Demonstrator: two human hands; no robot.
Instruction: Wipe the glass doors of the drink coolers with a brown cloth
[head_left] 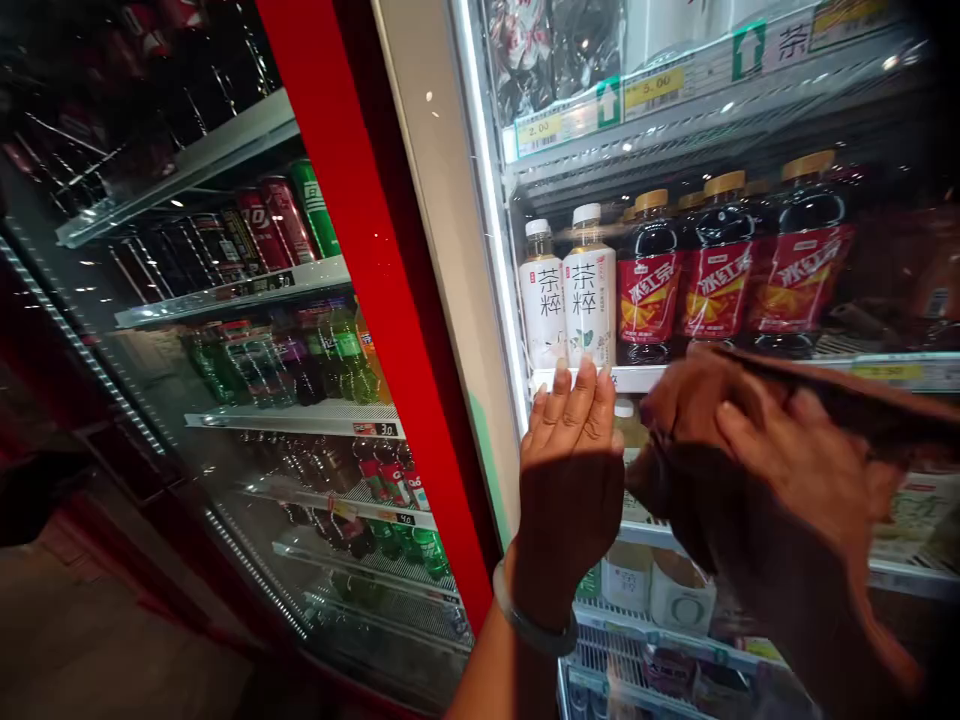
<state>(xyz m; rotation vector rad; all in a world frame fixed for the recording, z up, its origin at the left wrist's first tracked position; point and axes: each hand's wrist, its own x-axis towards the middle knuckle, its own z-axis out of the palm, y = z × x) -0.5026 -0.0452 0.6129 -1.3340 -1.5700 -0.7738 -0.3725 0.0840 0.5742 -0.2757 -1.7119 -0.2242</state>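
The brown cloth [690, 390] is up in front of a lit drinks cooler, bunched at its left end and trailing to the right across the glass door [889, 270]. The right hand [795, 455] has its fingers bent over that cloth, gripping it, though the far fingertips are lost in the folds. Just beside it, the left hand [574, 470] is held flat with its fingers straight and close together, palm toward the glass; a pale bangle [529, 625] circles that wrist. Behind the glass, right above the left fingertips, stand two white-labelled bottles [589, 280], then a row of red-labelled bottles [716, 285] with yellow caps. Higher up, a shelf edge carries price tags [540, 132]. Over to the left, past a red frame [352, 240], another cooler holds cans [285, 220] and bottles on tilted-looking shelves [292, 418].
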